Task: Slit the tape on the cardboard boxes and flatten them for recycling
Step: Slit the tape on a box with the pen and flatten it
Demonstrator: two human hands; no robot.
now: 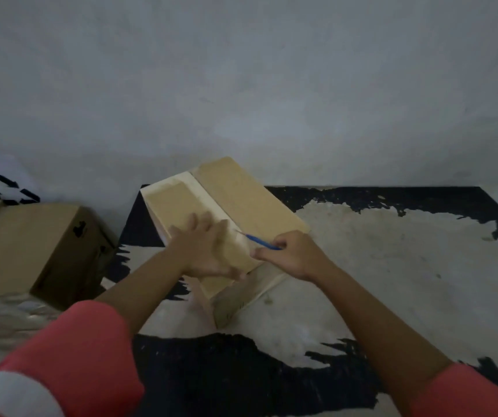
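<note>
A closed cardboard box [241,194] sits tilted on the worn table, a pale tape strip [202,191] running down the middle of its top. My left hand [202,248] lies flat on the box's near left part with fingers spread, pressing it. My right hand [289,254] grips a thin blue-handled cutter [261,241] at the box's near right edge. The cutter's tip points left and touches the tape line just right of my left hand's fingers.
A larger brown cardboard box [34,245] stands at the left, with a white bag bearing a black recycling mark [10,189] behind it. The table top [392,266] is black with worn pale patches. A grey wall rises behind.
</note>
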